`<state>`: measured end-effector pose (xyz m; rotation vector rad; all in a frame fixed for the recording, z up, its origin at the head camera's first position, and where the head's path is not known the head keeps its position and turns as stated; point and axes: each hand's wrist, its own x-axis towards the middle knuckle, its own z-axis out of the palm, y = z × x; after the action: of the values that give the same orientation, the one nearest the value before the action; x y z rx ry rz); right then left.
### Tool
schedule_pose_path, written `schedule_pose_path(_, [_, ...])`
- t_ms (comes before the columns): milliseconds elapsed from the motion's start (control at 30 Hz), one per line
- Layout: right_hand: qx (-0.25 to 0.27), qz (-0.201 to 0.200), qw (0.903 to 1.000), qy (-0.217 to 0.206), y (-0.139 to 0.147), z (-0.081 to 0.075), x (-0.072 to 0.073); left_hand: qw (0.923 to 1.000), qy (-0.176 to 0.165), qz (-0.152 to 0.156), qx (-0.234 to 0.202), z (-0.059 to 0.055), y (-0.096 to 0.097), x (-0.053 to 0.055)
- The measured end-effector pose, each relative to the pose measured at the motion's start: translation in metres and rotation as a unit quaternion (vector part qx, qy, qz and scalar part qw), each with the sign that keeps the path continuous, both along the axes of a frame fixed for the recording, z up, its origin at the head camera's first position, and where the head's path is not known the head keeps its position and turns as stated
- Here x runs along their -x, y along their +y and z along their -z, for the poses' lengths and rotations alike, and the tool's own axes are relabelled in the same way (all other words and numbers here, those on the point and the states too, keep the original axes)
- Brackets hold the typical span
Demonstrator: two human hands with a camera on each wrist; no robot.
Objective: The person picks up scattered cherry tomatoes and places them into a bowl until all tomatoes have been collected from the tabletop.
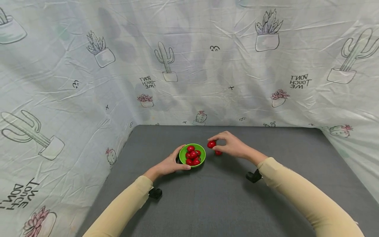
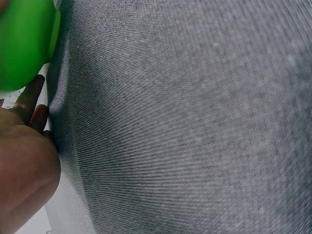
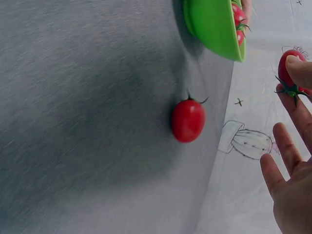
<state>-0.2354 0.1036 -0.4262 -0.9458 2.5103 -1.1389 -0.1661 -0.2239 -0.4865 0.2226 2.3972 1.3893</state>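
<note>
In the head view my left hand (image 1: pixel 168 164) holds a green bowl (image 1: pixel 184 153) from its left side, thumb at the near rim and fingers round the far side. Several red cherry tomatoes (image 1: pixel 193 154) are heaped inside. To the right of the bowl, my right hand (image 1: pixel 232 144) pinches another cherry tomato (image 1: pixel 211 144) between thumb and fingers, raised above the table. The right wrist view shows its green stem (image 3: pixel 291 92) and the other fingers spread. One loose cherry tomato (image 3: pixel 188 121) lies on the table below that hand, partly hidden by it in the head view.
The dark grey cloth-covered table (image 1: pixel 213 204) extends around both hands. A white curtain (image 1: pixel 192 65) printed with potted cacti hangs behind the table and along its left side. Black wrist devices (image 1: pixel 253 176) sit below both forearms.
</note>
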Motion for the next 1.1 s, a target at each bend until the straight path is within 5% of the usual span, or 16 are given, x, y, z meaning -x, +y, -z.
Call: schedule_pose_path(1100, [-0.013, -0.101, 0.9933, -0.054, -0.092, 0.002, 0.024, 0.9997, -0.013, 0.011, -0.017, 0.0, -0.004, 0.002])
